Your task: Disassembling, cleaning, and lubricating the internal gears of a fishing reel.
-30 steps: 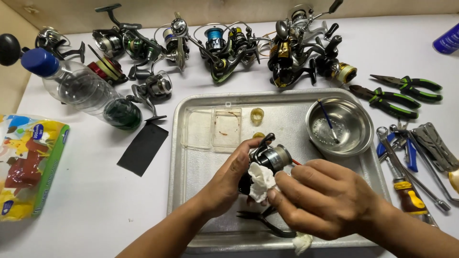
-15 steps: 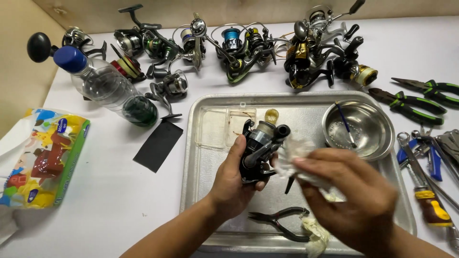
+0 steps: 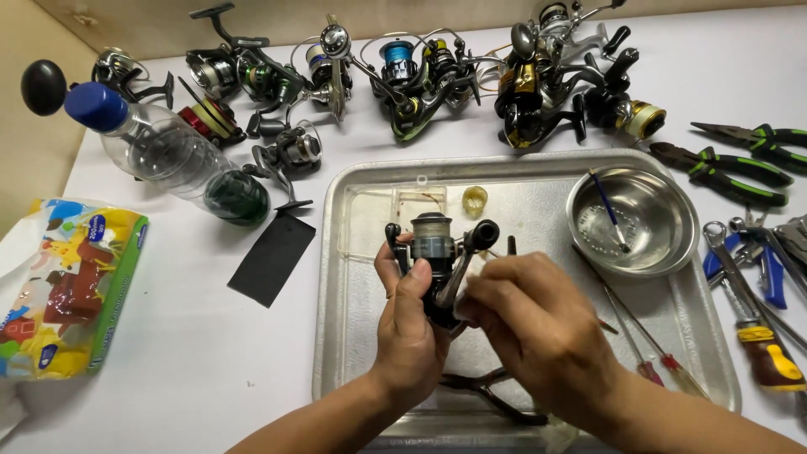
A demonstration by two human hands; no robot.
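The left hand (image 3: 412,324) holds a dark reel (image 3: 439,265) upright over the tray (image 3: 353,277), with its fingers closed around the body and the thumb lying along the front. Half a second ago the reel was tilted and turned more to the side, and one second ago it was lower, half hidden by both hands and a white tissue; now the spool stands on top and faces the camera. The right hand (image 3: 538,324) has moved from wiping with the tissue to the right side of the reel, near the bail arm. Its fingers are bent and pinched together at this place, but it is not possible to tell what they grip, if anything; only a small pale piece shows under them, maybe the tissue. From this change it seems that the wiping step is paused and the person now inspects or works on a small part at the side of the reel. The pliers (image 3: 492,391) lie on the tray just below the hands, partly covered by them. A steel bowl (image 3: 647,244) with a small brush stands in the right corner of the tray, and two thin screwdrivers (image 3: 643,345) lie beside it. On the counter (image 3: 168,361) behind the tray a row of other reels (image 3: 420,71) waits, a bottle (image 3: 160,151) lies at the left, and more pliers (image 3: 740,155) rest at the right.
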